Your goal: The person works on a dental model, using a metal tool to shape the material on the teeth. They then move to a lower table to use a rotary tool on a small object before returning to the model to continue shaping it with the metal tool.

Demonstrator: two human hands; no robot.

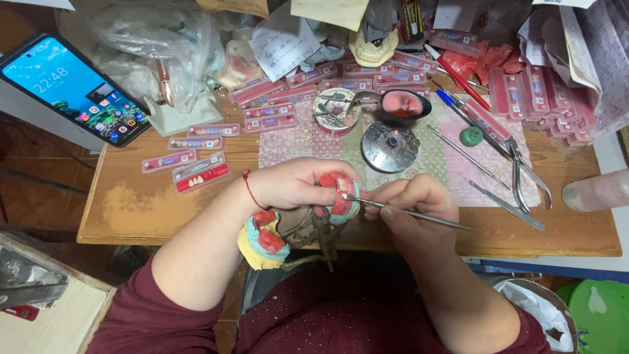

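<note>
Both hands curled, seemingly pinching.

The wooden workbench is being lit evenly and warmly from above, with only soft shadows being cast beneath the forearms. A bright glow is being given off by the smartphone screen, and glare is being caught on the round metal disc. Edges are being bent slightly by the wide lens; focus is being held sharply throughout.
</note>
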